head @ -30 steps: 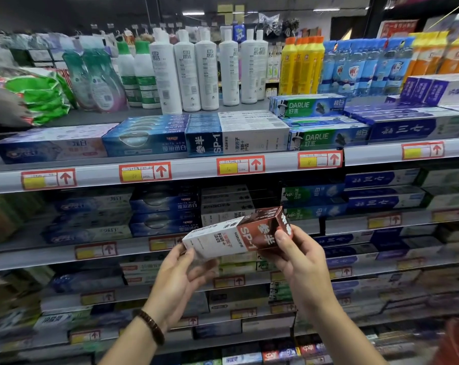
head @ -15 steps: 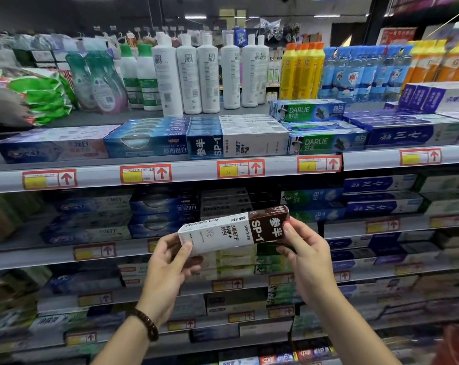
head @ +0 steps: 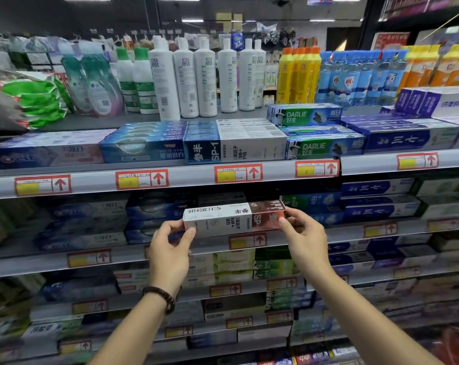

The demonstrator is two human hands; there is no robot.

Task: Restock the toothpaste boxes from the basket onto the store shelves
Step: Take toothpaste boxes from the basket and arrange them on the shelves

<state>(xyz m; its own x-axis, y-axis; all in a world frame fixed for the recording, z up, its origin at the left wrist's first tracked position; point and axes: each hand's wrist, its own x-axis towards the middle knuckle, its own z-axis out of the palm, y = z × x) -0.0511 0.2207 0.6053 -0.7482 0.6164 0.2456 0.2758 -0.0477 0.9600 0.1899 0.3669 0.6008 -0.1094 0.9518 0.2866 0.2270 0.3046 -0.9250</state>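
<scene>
One toothpaste box (head: 233, 219) is held level and lengthwise in front of the second shelf (head: 407, 227), just above its price rail. It has not yet been set down.

- The white end, at the box's 9 o'clock, is pinched by the left hand (head: 170, 248), with the thumb in front and the fingers behind.
- The red-brown end, at 3 o'clock, is gripped by the right hand (head: 304, 238).

At 12 o'clock from the held box, a row of blue-and-white boxes (head: 236, 147) with the same brand marking is seen on the top shelf (head: 96, 184), filled to the front edge. Similar boxes appear to be held in the dark slot directly behind the held box, though detail is lost in shadow.

Progress is judged as mid-task. The shelves are largely stocked, and this box is at the point of placement. The basket is not clearly seen. A blurred red shape (head: 457, 346) at the frame's 5 o'clock may be it, so what is left cannot be counted.
</scene>
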